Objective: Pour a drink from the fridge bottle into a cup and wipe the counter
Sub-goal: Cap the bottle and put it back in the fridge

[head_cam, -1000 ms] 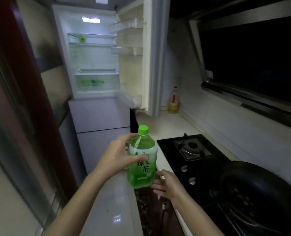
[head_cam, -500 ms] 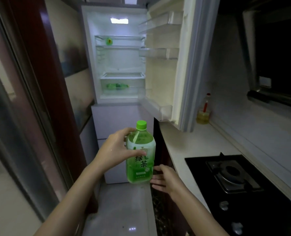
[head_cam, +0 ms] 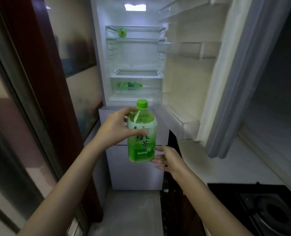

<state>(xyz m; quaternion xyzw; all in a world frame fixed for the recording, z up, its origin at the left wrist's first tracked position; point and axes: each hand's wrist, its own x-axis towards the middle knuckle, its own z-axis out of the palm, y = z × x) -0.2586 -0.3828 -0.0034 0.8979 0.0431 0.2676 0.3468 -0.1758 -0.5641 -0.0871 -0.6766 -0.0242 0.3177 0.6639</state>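
Observation:
A green tea bottle (head_cam: pixel 142 133) with a green cap is held upright in front of me, and my left hand (head_cam: pixel 115 127) grips its upper body from the left. My right hand (head_cam: pixel 168 159) sits at the bottle's lower right with fingers spread, touching or nearly touching its base. The fridge (head_cam: pixel 134 62) stands straight ahead, lit inside, with its door (head_cam: pixel 209 79) swung open to the right. No cup is in view.
Inside the fridge a second green bottle (head_cam: pixel 130 85) lies in the drawer and a small green item (head_cam: pixel 122 32) sits on the top shelf. A white counter (head_cam: pixel 226 160) runs along the right, with a black gas hob (head_cam: pixel 267 210) at the lower right. A dark red frame (head_cam: pixel 44 82) stands on the left.
My view has swung left and closer to the fridge; the hob and pan have slid out to the right. Both hands keep the same hold on the bottle.

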